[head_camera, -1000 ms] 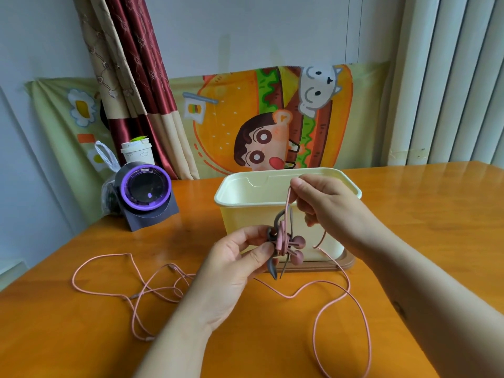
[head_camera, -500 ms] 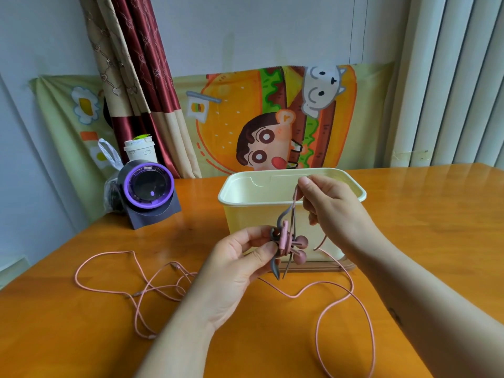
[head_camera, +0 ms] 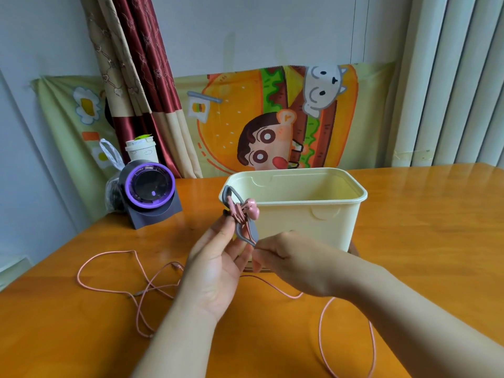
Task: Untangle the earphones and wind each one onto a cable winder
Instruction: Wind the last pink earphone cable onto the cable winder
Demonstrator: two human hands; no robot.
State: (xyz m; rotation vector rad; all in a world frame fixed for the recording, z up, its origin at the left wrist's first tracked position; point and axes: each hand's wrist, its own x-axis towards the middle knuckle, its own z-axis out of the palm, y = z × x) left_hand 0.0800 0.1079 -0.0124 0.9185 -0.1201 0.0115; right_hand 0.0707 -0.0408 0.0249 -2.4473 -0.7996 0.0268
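A: How are the hands set?

B: The left hand (head_camera: 218,271) comes up from 6 o'clock with its palm turned to the camera and its fingers reaching toward 12. The thumb and fingers clasp the grey winder (head_camera: 240,233) by its lower half. The right hand (head_camera: 296,259) enters from 4 o'clock, back upward, with its fingers curled. Thumb and forefinger pinch the pink cable (head_camera: 320,323) right at the winder's lower tip.

A: Where is the winder relative to them?

B: It is held up above the table (head_camera: 425,222), in front of the near left corner of the cream box (head_camera: 313,219). It stands above the left palm, at 11 o'clock from the right hand's fingertips.

A: And its direction?

B: Its long axis runs from 11 o'clock to 5 o'clock. The upper end touches or overlaps the box rim, and the lower end meets the right fingers. A few turns of cable cross its middle, and the two earbuds (head_camera: 252,210) sit against its 3 o'clock side.

A: And the cable that isn't wound?

B: It lies on the table in tangled loops at 9 o'clock from the left wrist. One more loop lies at 5 o'clock, under the right forearm.
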